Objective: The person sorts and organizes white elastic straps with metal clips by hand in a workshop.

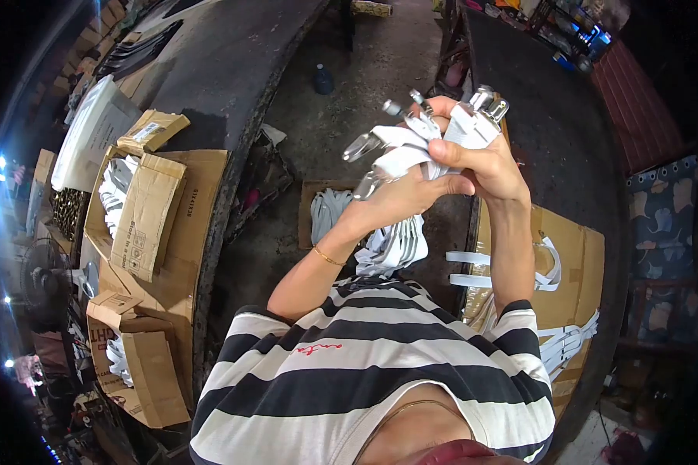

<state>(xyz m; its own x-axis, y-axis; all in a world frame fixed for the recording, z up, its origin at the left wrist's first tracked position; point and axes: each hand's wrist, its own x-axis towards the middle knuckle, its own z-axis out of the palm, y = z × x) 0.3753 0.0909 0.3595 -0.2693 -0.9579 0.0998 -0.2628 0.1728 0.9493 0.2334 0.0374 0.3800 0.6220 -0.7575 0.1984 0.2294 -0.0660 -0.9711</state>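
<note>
In the head view, both my hands grip a bundle of white straps [399, 139] in front of my chest. Shiny silver metal fittings stick out at the strap ends, to the left and at the upper right. My left hand [403, 194], with a thin bracelet on the wrist, is closed around the lower left of the bundle. Closed on the right part, my right hand [492, 167] has its thumb across the straps. More white straps [395, 244] hang in folds below my hands, close to my striped shirt. My fingers partly hide the bundle's middle.
Dark tables [233, 62] run along both sides. Open cardboard boxes [143, 225] with white straps stand at left. A floor box [306, 232] holds grey-white straps. At right, loose straps [570, 341] lie on flat cardboard [582, 240]. A bottle [323, 80] stands on the floor.
</note>
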